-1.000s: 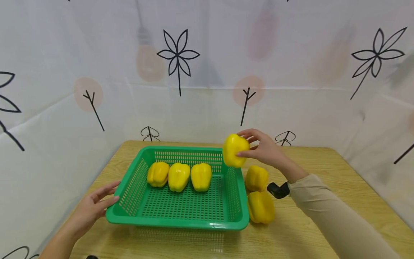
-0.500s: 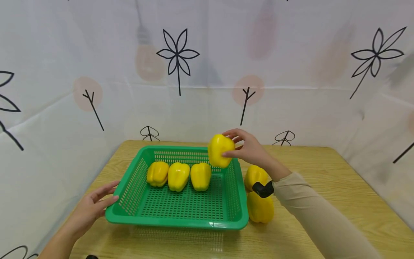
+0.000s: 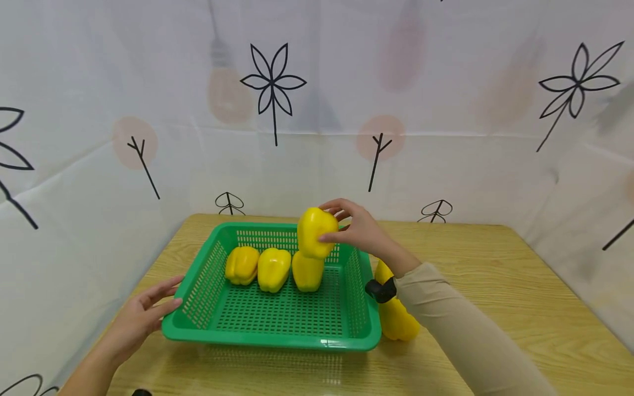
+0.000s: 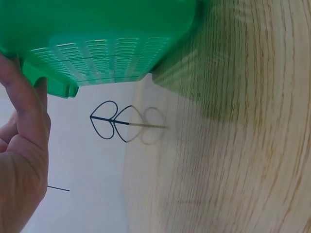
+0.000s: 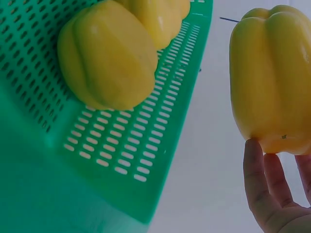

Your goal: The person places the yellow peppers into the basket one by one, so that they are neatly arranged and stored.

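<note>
My right hand (image 3: pixel 364 231) holds a yellow bell pepper (image 3: pixel 316 231) above the back right part of a green plastic basket (image 3: pixel 277 342). In the right wrist view, the fingertips (image 5: pixel 253 160) meet one end of this pepper (image 5: pixel 269 82). Below it in the head view is another bell pepper (image 3: pixel 308 274), partly covered by the held one. Two more, a left pepper (image 3: pixel 242 265) and a middle pepper (image 3: pixel 274 270), sit beside it in a row. At the basket's left rim, my left hand (image 3: pixel 136 319) holds the edge between thumb and fingers; some fingertips are hidden in the left wrist view.
More yellow peppers (image 3: pixel 398 322) lie on the wooden table (image 3: pixel 475 264) just right of the basket, partly behind the right wrist. A white patterned cloth (image 3: pixel 317 165) hangs behind the table and along its sides.
My right hand has carried the pepper leftward from the basket's right rim, over its inside, until it overlaps the rightmost pepper in view. My left hand and the basket stay in place.
</note>
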Demonstrator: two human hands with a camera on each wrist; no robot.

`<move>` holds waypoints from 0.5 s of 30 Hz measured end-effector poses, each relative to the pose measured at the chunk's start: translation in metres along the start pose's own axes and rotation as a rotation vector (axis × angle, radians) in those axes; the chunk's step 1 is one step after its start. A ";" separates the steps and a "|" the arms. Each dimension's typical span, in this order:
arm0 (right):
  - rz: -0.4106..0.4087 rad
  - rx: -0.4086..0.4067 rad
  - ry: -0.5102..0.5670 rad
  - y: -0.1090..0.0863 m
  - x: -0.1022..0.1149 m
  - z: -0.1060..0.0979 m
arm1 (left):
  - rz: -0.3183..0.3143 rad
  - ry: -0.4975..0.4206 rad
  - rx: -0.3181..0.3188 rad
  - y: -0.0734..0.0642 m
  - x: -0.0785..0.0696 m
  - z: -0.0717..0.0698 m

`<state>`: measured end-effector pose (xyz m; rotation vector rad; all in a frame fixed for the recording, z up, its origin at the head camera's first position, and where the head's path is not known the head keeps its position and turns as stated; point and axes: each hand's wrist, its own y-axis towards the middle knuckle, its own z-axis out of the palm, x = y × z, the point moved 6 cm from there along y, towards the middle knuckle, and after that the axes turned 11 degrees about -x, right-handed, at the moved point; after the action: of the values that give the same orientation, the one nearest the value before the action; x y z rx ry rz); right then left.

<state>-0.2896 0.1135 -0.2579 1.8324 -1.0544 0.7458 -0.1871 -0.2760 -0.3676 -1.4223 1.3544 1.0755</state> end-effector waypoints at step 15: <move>0.007 0.035 0.022 0.004 -0.003 0.030 | 0.023 -0.046 0.011 0.000 0.000 0.002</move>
<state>-0.2925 0.0864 -0.2720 1.8472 -1.0396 0.7912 -0.1871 -0.2742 -0.3677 -1.3691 1.3444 1.1073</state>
